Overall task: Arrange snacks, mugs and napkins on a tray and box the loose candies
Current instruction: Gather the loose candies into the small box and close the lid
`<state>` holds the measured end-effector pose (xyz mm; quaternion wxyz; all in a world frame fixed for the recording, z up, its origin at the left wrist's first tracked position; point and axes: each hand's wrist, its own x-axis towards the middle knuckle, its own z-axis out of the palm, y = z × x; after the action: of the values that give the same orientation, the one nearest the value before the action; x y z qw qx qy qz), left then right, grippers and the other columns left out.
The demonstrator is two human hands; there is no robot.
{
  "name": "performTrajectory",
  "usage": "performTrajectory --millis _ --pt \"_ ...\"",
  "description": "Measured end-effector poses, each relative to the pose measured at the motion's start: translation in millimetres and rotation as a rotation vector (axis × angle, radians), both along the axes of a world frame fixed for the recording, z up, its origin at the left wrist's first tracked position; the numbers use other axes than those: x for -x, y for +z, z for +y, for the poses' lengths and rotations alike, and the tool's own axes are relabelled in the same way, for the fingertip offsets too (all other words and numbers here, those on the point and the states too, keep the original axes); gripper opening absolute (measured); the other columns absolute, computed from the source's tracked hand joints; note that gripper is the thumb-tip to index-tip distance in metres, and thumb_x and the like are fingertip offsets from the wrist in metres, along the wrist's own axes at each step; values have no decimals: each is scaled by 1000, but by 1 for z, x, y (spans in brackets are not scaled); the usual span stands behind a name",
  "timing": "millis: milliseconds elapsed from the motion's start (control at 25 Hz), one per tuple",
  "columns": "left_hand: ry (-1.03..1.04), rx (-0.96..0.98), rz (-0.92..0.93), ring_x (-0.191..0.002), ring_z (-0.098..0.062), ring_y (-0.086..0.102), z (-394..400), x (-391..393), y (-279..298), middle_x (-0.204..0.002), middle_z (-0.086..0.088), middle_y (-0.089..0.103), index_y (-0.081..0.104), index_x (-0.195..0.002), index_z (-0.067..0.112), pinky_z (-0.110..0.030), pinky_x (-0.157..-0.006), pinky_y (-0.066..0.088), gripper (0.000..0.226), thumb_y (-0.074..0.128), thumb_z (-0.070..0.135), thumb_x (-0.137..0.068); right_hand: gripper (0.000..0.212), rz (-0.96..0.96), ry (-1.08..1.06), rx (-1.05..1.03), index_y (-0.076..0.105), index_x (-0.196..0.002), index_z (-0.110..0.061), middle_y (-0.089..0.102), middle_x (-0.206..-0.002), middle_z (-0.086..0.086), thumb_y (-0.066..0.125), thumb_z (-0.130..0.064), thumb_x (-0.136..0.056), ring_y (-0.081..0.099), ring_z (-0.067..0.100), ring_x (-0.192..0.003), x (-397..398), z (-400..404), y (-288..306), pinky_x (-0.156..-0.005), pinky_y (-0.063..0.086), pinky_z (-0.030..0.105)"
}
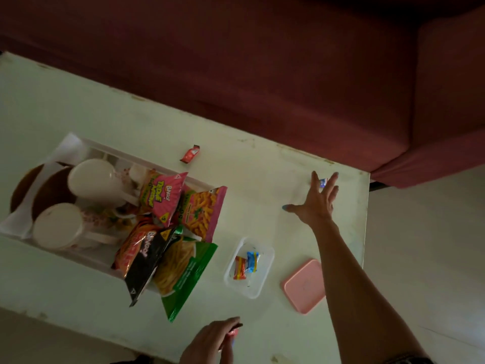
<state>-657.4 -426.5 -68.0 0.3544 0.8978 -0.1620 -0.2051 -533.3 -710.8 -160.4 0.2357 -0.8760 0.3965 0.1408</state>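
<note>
Candy under splayed right hand, arm outstretched; left hand fingers pinch red candy.

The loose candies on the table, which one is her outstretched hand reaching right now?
The small blue and white candy near the table's far right edge, at the right hand's spread fingertips. The red candy lies alone beside the tray, away from both hands.

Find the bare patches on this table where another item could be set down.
Bare: the stretch between the loose red candy and the right hand; also the near-left white table edge. Crowded: the white tray, clear plastic box, pink lid.
</note>
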Motion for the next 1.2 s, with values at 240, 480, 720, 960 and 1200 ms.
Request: performTrajectory --millis 240,480,720,960,1200 --pt "42 73 88 -74 -1 62 -2 8 -26 -82 8 73 74 -92 18 -13 -59 51 40 76 -8 -63 65 -96 127 59 44 -136 -10 25 -153 9 72 -27 -80 39 30 -134 31 -2 -19 -103 40 38" --pt "41 117 54 -77 -2 63 3 7 -38 -81 3 72 70 -97 9 -6 -59 52 33 69 -9 -69 6 -216 44 209 64 -86 1 64 -97 16 59 -2 -84 62 37 -81 65 32 -18 -67 48 35" --pt "196 226 57 -82 -2 62 -12 -14 -31 -83 4 64 65 -102 13 -7 -60 51 21 60 3 -84 21 -331 -254 -46 67 -94 -11 73 -92 7 62 -4 -75 67 26 -80 82 45 3 -69 46 26" --pt "238 184 26 -71 -7 66 -44 -49 -36 -85 -2 71 62 -95 12 -26 -65 57 9 59 14 -87 21 -678 -340 -108 73 -75 -14 69 -79 -1 70 5 -65 67 13 -70 127 122 30 -64 48 7" --pt "125 -7 36 -84 -19 69 -54 -56 -49 -94 -7 73 62 -104 10 -35 -77 56 19 54 21 -90 20 -615 -226 -174 72 -86 -4 68 -95 5 67 10 -73 61 9 -77 122 159 28 -73 46 4"
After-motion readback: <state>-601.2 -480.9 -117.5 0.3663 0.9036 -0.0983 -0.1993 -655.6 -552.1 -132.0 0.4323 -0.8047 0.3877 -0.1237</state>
